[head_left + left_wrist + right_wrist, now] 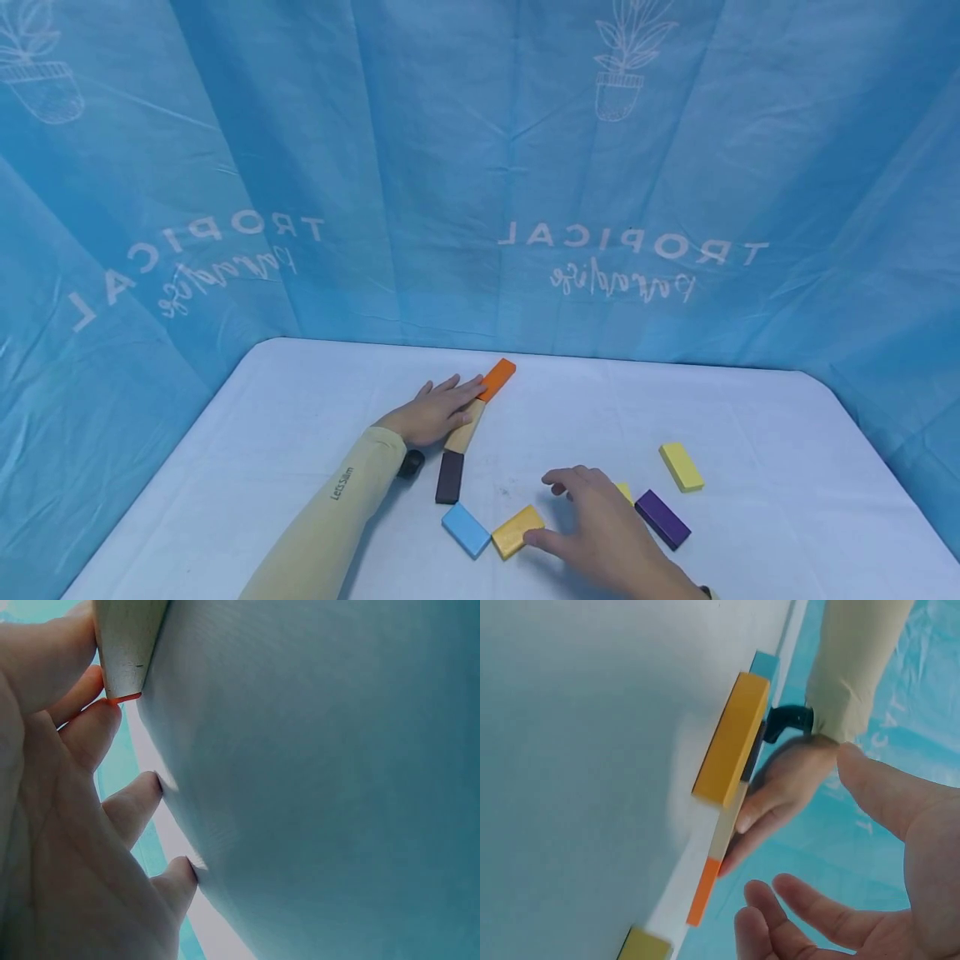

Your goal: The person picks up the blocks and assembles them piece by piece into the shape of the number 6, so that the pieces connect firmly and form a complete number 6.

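Observation:
My left hand [429, 415] lies with fingers spread at the left side of a natural wood block [464, 427] and an orange block [497, 379], touching them. Those two meet end to end, and a black block [449, 477] continues the line toward me. A light blue block [466, 530] and a golden yellow block [518, 532] touch at their near corners. My right hand [600, 533] is over the table with fingers apart, its thumb at the golden block's right end in the head view; in the right wrist view the hand [840, 862] holds nothing.
Right of my right hand lie a purple block [662, 519] and a yellow block [682, 467]; another yellow block [624, 492] is partly hidden behind that hand. A blue curtain [450, 167] hangs beyond the white table [337, 367].

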A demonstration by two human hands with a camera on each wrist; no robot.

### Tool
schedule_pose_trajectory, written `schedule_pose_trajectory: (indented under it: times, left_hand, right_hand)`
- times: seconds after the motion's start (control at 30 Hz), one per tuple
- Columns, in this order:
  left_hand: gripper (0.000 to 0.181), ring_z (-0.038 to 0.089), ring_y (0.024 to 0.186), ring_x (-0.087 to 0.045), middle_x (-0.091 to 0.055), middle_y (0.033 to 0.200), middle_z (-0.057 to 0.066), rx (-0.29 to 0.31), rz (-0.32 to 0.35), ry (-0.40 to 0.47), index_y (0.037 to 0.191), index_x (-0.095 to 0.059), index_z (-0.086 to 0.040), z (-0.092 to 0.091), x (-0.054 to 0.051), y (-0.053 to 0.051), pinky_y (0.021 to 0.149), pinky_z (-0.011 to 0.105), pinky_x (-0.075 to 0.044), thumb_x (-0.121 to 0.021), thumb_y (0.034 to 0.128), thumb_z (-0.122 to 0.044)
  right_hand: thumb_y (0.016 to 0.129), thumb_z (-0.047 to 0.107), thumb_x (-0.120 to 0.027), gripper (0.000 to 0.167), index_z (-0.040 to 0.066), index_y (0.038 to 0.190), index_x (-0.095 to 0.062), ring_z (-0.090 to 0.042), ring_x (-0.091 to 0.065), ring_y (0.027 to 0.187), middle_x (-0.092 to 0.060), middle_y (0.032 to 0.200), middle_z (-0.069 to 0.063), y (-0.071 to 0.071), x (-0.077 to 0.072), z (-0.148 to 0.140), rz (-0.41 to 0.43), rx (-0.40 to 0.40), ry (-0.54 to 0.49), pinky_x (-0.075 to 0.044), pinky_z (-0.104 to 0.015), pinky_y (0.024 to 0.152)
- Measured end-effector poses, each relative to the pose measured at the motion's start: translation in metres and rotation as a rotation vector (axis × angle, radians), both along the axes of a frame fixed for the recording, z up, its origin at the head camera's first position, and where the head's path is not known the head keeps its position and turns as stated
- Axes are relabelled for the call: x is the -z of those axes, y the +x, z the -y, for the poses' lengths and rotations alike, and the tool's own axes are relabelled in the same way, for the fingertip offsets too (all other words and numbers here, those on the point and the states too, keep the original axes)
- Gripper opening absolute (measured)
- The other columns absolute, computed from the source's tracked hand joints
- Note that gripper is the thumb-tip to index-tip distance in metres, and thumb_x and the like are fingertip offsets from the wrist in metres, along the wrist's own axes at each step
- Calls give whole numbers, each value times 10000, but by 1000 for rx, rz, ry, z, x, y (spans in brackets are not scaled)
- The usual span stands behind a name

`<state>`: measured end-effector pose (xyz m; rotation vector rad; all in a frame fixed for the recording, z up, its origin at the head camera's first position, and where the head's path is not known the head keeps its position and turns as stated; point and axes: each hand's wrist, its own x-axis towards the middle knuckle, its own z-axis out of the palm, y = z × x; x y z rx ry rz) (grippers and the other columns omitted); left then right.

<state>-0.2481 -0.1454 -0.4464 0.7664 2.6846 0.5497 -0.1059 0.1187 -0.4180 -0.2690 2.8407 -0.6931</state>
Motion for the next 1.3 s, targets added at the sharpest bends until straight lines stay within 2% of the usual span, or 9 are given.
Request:
schedule_pose_trajectory:
  times: [0.2,0.4,0.53,0.73,0.93,1.17,1.3]
  left_hand:
    - [569,344,1530,-144,-222,1664,7,15,-11,9,1608,-274,-167,1,1,-1,1198,619,-87,-430,1089,-339]
    - [570,339,1531,-141,-219,1665,2,10,-5,3,1609,-272,-174,1,1,0,1201,612,-85,-432,1088,-341]
    - [575,325,1534,-137,-214,1665,-8,3,0,-5,1611,-268,-184,1,1,0,1205,603,-83,-436,1086,-349]
    - [580,323,1535,-128,-202,1667,-15,5,-1,-2,1613,-259,-191,2,0,0,1206,601,-75,-437,1085,-353]
    - [578,327,1534,-134,-209,1666,-10,0,3,2,1612,-263,-185,2,-1,1,1204,605,-82,-441,1085,-344]
    - [582,318,1536,-130,-208,1665,-19,-7,12,0,1613,-257,-192,0,0,0,1208,595,-74,-441,1084,-351]
    - [574,318,1535,-131,-204,1667,-17,-5,9,1,1612,-261,-190,1,2,-1,1206,600,-76,-435,1087,-346]
  right_hand:
    - [700,571,-865,678,197,1233,-676,-117,-566,956,-651,1084,67,4,-3,-16,-49,61,-48,-546,-374,802]
    - [711,506,-886,643,210,1240,-672,-131,-585,1026,-646,1095,71,6,-5,-36,-54,147,-80,-532,-431,893]
    - [722,496,-883,638,198,1245,-673,-131,-593,998,-647,1099,52,6,-5,-51,-82,176,-106,-530,-404,867]
    - [749,529,-852,660,159,1261,-660,-187,-606,1075,-650,1133,-3,4,2,-70,-120,181,-137,-504,-474,937]
    - [749,575,-832,739,119,1295,-633,-269,-575,1158,-653,1193,-53,1,8,-80,-112,186,-125,-465,-547,978]
    - [790,559,-806,740,69,1313,-620,-274,-575,1135,-667,1152,-65,-7,12,-87,-146,160,-68,-478,-530,951]
    - [790,586,-790,763,51,1308,-622,-274,-569,1113,-660,1137,-57,-8,13,-87,-115,157,-17,-488,-518,918]
